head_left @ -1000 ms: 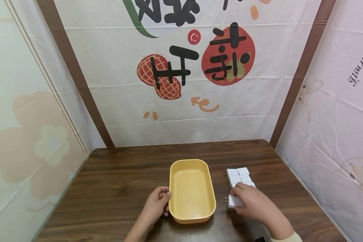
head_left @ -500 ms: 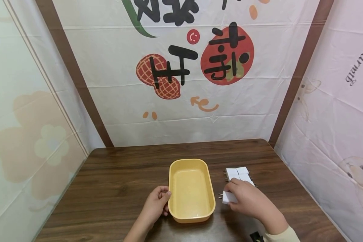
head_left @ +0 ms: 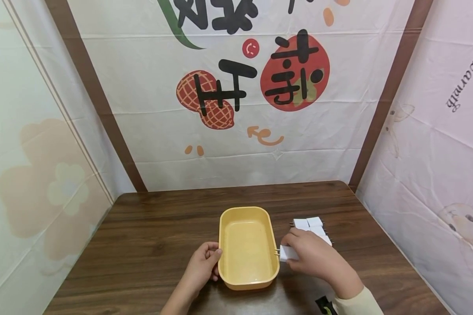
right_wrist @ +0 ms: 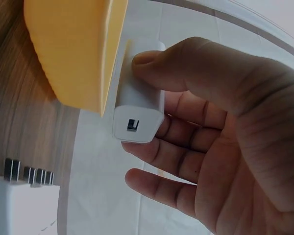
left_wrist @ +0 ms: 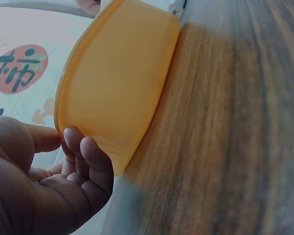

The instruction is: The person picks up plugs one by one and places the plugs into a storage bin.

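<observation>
A yellow plastic box stands on the table. My left hand pinches its left rim, with thumb and fingers at the edge in the left wrist view. In my right hand is a white USB charger, gripped between thumb and fingers. Its two prongs point left, at the box's right rim. The right wrist view shows the charger's end with the USB port, close beside the box wall. Whether prongs and rim touch, I cannot tell.
Behind my right hand, several more white chargers lie side by side on the wooden table, partly hidden by the hand. A printed cloth hangs beyond the back edge. A small black item is by the right sleeve.
My right hand has moved left with the charger, from beside the other chargers to the box's right rim. My left hand has stayed on the box.
</observation>
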Demonstrator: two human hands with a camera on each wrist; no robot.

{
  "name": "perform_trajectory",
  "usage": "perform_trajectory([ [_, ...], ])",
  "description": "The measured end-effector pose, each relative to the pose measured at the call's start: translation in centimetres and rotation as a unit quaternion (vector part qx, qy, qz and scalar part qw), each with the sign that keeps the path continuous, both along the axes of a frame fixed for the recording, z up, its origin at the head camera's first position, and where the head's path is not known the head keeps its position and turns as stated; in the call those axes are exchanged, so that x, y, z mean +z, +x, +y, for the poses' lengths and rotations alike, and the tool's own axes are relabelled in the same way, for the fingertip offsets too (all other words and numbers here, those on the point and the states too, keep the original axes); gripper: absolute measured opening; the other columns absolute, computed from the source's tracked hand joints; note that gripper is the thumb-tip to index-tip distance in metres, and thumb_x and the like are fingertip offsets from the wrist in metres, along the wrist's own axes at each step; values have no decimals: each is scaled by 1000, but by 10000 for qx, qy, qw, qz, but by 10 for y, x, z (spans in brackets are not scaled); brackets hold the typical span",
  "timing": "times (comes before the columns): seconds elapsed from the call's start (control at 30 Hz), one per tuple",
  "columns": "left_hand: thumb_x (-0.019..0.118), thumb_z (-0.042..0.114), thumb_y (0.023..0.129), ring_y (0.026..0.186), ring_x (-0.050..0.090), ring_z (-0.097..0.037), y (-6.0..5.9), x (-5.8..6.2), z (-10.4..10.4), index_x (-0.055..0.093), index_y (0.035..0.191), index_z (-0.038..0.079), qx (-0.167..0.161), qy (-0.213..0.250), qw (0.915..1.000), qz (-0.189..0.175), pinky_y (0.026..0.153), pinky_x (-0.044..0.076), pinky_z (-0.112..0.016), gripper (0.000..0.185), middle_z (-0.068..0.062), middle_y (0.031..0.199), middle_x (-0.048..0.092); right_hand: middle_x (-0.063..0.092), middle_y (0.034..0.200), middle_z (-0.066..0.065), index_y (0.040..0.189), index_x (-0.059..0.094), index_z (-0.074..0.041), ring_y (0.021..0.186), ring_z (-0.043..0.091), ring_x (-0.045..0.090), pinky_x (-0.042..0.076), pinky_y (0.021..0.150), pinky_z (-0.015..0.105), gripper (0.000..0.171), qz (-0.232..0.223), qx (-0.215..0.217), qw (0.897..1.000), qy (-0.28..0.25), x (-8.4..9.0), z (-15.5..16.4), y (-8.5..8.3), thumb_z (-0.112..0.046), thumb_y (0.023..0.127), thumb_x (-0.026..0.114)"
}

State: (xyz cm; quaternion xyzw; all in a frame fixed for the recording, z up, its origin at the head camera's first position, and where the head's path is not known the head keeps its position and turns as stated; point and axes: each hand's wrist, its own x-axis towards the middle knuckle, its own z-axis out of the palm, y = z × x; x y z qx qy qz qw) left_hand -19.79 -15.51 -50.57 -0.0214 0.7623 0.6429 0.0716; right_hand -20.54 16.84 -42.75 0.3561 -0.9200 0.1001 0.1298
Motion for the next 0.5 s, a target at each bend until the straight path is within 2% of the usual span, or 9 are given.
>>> perform_trajectory([
  [0.3, 54, 20, 107, 61, 55, -17, 0, 0, 0, 49, 131, -4, -18, 38, 10000, -8, 51, 52, -28, 34, -7, 83, 58, 60, 94, -9, 101, 72, -16, 76, 7, 56, 49, 67, 26, 30, -255, 58, 9997, -16, 2, -13, -3, -21, 74, 82],
  [0.5, 55, 21, 107, 60, 55, -17, 2, 2, 0, 51, 126, -3, -29, 114, 9999, 46, 50, 52, -28, 31, -6, 79, 57, 60, 94, -8, 100, 72, -16, 79, 8, 56, 51, 70, 27, 31, -179, 254, 9995, -69, 2, -24, -5, -24, 73, 84],
])
